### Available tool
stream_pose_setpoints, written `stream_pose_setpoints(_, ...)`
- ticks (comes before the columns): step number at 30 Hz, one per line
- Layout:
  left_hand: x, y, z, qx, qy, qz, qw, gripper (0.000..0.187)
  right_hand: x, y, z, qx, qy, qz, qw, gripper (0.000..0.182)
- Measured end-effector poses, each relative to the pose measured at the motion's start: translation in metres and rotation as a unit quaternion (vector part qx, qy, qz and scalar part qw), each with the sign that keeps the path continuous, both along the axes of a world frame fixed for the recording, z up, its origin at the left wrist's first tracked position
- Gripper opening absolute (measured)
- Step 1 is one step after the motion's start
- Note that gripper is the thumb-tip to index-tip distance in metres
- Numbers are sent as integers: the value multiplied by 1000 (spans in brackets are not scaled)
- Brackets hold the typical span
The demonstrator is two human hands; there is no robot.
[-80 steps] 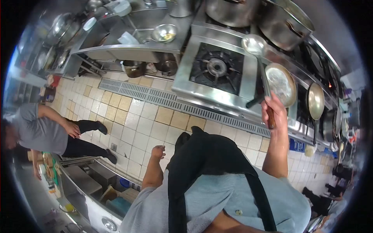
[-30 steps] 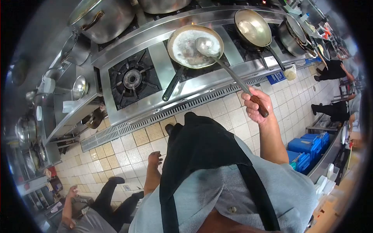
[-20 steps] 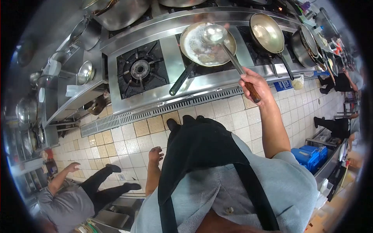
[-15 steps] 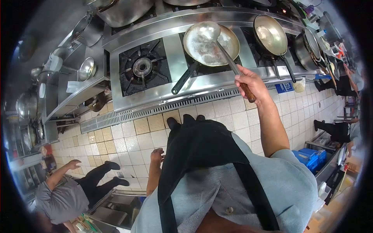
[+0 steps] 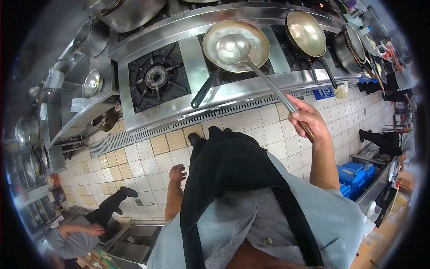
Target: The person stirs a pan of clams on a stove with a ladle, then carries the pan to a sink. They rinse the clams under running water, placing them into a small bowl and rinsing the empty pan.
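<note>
My right hand (image 5: 309, 119) is closed round the handle of a long metal ladle (image 5: 268, 81), which has a wooden grip end. The ladle's round bowl (image 5: 232, 48) is over a frying pan (image 5: 209, 36) on the middle burner and hides part of the pan's inside. Whitish residue shows on the pan, and its black handle (image 5: 206, 89) points toward me. Low beside my apron, my left hand (image 5: 178, 173) hangs with loosely bent fingers apart, holding nothing.
Left of the frying pan is a bare gas burner (image 5: 156, 77). A second pan (image 5: 309, 31) stands on the right burner, with pots (image 5: 347, 56) beyond. A metal bowl (image 5: 92, 84) sits on the left shelf. Co-workers (image 5: 71, 237) stand behind me and at right.
My right hand has moved right and nearer to me with the ladle. The whitish foamy liquid seen in the pan has mostly gone from sight. The co-worker at lower left has shifted.
</note>
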State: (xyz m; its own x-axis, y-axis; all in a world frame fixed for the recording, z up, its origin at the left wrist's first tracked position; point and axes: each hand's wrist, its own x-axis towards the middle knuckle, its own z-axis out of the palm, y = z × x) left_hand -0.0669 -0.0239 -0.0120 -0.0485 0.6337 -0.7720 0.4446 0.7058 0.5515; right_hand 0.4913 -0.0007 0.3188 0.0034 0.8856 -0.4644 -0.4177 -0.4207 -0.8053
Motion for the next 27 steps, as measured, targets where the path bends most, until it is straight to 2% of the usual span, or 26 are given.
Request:
stream_pose_setpoints(2, 8, 15, 10, -27, -10, 20, 999, 35, 10, -9, 8, -10, -33, -10, 999, 62)
stream_pose_setpoints(4, 15, 25, 16, -42, -15, 28, 999, 35, 19, -14, 21, -40, -134, 18, 990, 66)
stream_pose_setpoints(6, 21, 33, 19, -87, -40, 114, 989, 36, 31, -19, 22, -43, -167, 43, 984, 69)
stream_pose_setpoints(9, 23, 39, 21, -85, -23, 92, 992, 37, 35, -18, 32, -63, -219, 93, 969, 71)
stream_pose_setpoints(17, 12, 36, 33, -82, -21, 110, 990, 32, -2, -11, 20, -67, -136, 64, 986, 73)
stream_pose_setpoints(20, -2, 33, 33, -90, -27, 109, 990, 29, -28, -3, 8, -47, -107, 31, 993, 67)
stream_pose_setpoints(22, -20, 29, 11, -100, -29, 117, 988, 28, -45, 5, 6, -34, -29, -39, 998, 63)
stream_pose_setpoints(24, -36, 27, 3, -30, -27, 35, 999, 28, -63, 14, 9, -22, -39, -37, 998, 62)
stream_pose_setpoints(25, -39, 30, 11, -69, -59, 126, 988, 29, -73, 19, 11, -12, -46, -40, 998, 61)
stream_pose_setpoints(26, -50, 29, 6, -65, -59, 140, 986, 29, -85, 26, 13, -8, -45, -26, 999, 61)
stream_pose_setpoints(27, -63, 29, 0, -36, -44, 84, 995, 29, -97, 32, 18, -8, -78, -33, 996, 61)
